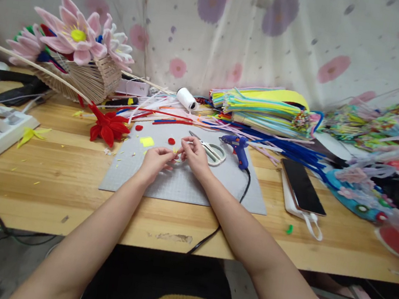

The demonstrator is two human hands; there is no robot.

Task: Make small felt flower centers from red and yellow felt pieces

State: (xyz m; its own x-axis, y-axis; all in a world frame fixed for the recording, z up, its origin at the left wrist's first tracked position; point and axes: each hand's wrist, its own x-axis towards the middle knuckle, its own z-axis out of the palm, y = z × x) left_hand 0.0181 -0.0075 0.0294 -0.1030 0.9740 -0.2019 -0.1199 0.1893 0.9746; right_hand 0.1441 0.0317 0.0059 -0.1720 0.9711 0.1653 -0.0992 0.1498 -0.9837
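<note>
Left hand (156, 162): thumb and index finger drawn together in a pinch on a small yellow piece (175, 151), remaining fingers loosely curled. Right hand (193, 153): fingers bent, tips meeting the left's at the same piece; cannot tell whether it also grips. Yellow piece located between both sets of fingertips, above a grey mat (179, 188) (fine detail too small to read). Just beyond the hands: a red disc (171, 141) on the mat. Scissors (212, 153) lie partly behind the right hand; blue glue gun (237, 149) to their right, nozzle leftward, black cord trailing toward the table's near edge. Left side of mat: yellow square (146, 141). Further out: red flower (108, 127) at left, dark-screened phone (303, 186) at right, white spool (186, 99) behind, bundled fuzzy stems (264, 113) at the rear.
</note>
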